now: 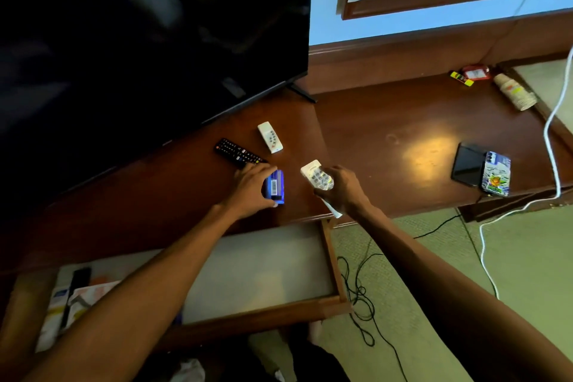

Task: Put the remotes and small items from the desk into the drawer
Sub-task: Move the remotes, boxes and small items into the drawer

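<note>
On the dark wooden desk, my left hand closes around a small blue box with a barcode label. My right hand grips a white remote with grey buttons, held just above the desk's front edge. A black TV remote lies just beyond my left hand. A second small white remote lies behind it. The drawer stands pulled out below the desk edge, with a pale lined bottom and a black remote and papers at its left end.
A large black TV stands at the back left. At the right lie two phones, a stack of paper cups, a yellow glue stick and a red item. White and black cables trail over the floor.
</note>
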`<state>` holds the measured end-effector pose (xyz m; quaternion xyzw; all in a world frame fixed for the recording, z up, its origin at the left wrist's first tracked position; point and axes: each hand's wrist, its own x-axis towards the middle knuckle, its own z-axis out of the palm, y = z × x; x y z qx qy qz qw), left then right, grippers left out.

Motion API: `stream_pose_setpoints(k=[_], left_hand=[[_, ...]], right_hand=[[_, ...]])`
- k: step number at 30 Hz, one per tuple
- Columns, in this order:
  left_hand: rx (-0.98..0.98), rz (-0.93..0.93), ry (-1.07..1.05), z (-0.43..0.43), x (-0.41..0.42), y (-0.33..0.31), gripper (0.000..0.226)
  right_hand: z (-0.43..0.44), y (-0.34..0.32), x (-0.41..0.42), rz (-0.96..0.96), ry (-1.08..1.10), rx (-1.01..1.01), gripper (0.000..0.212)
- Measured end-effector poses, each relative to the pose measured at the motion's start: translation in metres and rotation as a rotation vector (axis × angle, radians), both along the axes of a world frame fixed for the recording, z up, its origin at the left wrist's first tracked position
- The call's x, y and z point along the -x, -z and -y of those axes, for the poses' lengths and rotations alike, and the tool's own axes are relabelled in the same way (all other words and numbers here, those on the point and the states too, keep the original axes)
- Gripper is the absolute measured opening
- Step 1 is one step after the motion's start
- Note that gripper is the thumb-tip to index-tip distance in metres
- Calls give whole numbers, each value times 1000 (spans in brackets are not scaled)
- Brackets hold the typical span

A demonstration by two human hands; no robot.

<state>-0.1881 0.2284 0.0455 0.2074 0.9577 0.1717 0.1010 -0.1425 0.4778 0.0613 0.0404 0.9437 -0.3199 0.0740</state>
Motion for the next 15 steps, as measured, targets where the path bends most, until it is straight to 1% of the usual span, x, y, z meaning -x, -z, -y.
stream_pose_setpoints(k=[2,4,8,11,15], left_hand=[[-49,29,-18,20,-22,-2,97],[-56,32,-23,42,-42,-4,96],[-34,44,-7,94,-84,-1,94],[0,109,33,138,-110,7,96],[65,153,16,196,-139,24,98]], right_hand=[[18,-3,-10,3,-61,7,64],[40,-3,-21,7,-121,15,63],[90,1,-45,4,-190,37,57],[130,8,-63,15,-227,32,59],[174,21,-88,78,-285,-17,64]])
